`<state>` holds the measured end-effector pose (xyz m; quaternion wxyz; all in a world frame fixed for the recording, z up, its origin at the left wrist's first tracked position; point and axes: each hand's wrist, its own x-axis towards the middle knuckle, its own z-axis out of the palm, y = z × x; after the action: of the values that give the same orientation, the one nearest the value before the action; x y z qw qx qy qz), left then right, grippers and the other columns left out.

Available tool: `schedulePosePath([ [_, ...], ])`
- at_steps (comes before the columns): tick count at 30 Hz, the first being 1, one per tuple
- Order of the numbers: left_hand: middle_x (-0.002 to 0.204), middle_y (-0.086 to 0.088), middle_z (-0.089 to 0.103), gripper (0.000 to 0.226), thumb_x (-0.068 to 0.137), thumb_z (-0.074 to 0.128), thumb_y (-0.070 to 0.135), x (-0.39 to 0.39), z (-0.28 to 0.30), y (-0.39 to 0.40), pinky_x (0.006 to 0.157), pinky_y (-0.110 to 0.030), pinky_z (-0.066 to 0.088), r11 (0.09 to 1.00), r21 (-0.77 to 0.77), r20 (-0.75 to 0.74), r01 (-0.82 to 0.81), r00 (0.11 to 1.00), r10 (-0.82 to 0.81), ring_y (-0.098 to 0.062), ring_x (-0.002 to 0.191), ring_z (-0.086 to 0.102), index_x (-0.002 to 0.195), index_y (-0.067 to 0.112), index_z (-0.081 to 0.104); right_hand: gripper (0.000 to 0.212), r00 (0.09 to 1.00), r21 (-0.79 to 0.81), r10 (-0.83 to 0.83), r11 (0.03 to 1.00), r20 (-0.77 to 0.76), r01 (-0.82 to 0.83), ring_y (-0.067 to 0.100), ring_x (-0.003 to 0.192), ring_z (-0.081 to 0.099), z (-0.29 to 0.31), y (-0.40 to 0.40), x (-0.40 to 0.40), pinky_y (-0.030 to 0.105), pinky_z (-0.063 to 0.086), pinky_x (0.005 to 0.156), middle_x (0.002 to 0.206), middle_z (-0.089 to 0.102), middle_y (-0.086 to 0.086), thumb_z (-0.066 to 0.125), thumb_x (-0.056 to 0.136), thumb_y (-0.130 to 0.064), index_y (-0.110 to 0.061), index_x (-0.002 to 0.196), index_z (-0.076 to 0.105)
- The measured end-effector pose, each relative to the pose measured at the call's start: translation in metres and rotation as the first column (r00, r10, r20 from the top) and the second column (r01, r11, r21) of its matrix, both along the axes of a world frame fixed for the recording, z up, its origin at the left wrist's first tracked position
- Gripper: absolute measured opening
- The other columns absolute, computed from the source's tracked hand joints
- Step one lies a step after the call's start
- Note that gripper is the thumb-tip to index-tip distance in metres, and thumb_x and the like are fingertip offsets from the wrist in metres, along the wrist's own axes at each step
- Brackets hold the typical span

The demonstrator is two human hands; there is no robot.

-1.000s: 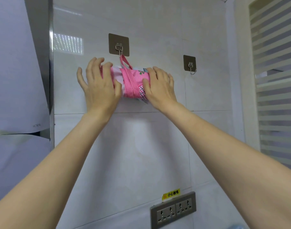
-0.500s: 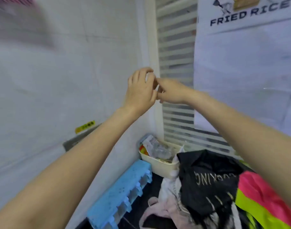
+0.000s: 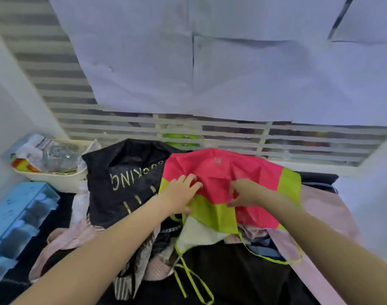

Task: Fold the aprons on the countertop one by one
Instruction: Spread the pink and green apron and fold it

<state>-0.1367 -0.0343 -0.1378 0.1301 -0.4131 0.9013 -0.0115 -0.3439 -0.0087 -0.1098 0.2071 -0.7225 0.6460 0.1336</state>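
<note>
A heap of aprons covers the dark countertop point(image 3: 58, 208). On top lies a pink apron with lime-green panels and ties point(image 3: 227, 172). My left hand point(image 3: 180, 195) rests on its left part, fingers curled into the pink cloth. My right hand point(image 3: 243, 194) pinches a fold of the same pink cloth near the middle. To the left is a black apron with gold lettering point(image 3: 124, 181). Pale pink aprons point(image 3: 326, 216) and striped ones lie underneath.
A cream tub point(image 3: 56, 176) holding packets and a glass item stands at the back left. A blue plastic rack point(image 3: 18, 219) lies along the left wall. A striped window with white sheets over it runs behind the heap.
My view swung from the wall hook with the folded pink bundle down to the countertop. Both hands left the wall and now hold the pink and green apron.
</note>
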Motion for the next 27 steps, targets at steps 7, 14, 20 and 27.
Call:
schedulePosePath([
  [7, 0.145, -0.012, 0.021, 0.087, 0.082, 0.066, 0.042, -0.059, -0.039, 0.03, 0.09, -0.036, 0.043, 0.978, 0.103, -0.028, -0.181, 0.982, 0.184, -0.03, 0.128, 0.035, 0.145, 0.01, 0.016, 0.036, 0.844, 0.154, -0.448, 0.894, 0.294, 0.421, 0.029, 0.102, 0.055, -0.075, 0.022, -0.001, 0.034, 0.042, 0.079, 0.107, 0.053, 0.011, 0.067, 0.081, -0.031, -0.009, 0.103, 0.049],
  [14, 0.138, -0.005, 0.032, 0.084, 0.084, 0.065, 0.037, -0.045, -0.015, 0.029, 0.077, -0.037, 0.046, 0.914, 0.071, -0.062, -0.399, 0.913, 0.404, -0.03, 0.113, 0.055, 0.145, 0.01, 0.014, 0.018, 0.532, 0.358, -0.398, 0.916, 0.748, 0.182, 0.006, 0.038, 0.054, 0.007, -0.003, 0.007, 0.016, 0.037, 0.035, 0.063, 0.051, 0.004, 0.049, 0.096, -0.006, -0.014, 0.08, 0.05],
  [20, 0.099, -0.008, 0.065, 0.023, 0.093, 0.05, 0.02, -0.031, 0.079, 0.008, 0.073, -0.034, 0.049, 0.866, 0.1, -0.317, -0.49, 0.809, 0.495, -0.031, 0.094, 0.064, 0.112, 0.015, 0.061, 0.026, 0.841, 0.242, -0.222, 0.964, 0.494, 0.112, 0.006, 0.038, 0.048, 0.134, 0.004, -0.012, 0.016, 0.039, 0.039, 0.049, 0.051, -0.004, 0.064, 0.089, -0.026, -0.016, 0.068, 0.053],
  [27, 0.104, -0.011, 0.064, 0.027, 0.091, 0.043, 0.007, -0.044, 0.335, 0.045, 0.076, -0.03, 0.035, 0.729, -0.209, -0.978, -0.651, 0.145, -0.151, -0.024, 0.097, 0.056, 0.113, 0.005, 0.059, 0.047, 0.917, -0.928, 0.173, -0.037, 0.359, 0.371, 0.035, 0.099, 0.052, 0.319, 0.071, -0.005, 0.039, 0.037, 0.075, 0.118, 0.047, 0.021, 0.042, 0.074, 0.007, 0.001, 0.12, 0.047],
])
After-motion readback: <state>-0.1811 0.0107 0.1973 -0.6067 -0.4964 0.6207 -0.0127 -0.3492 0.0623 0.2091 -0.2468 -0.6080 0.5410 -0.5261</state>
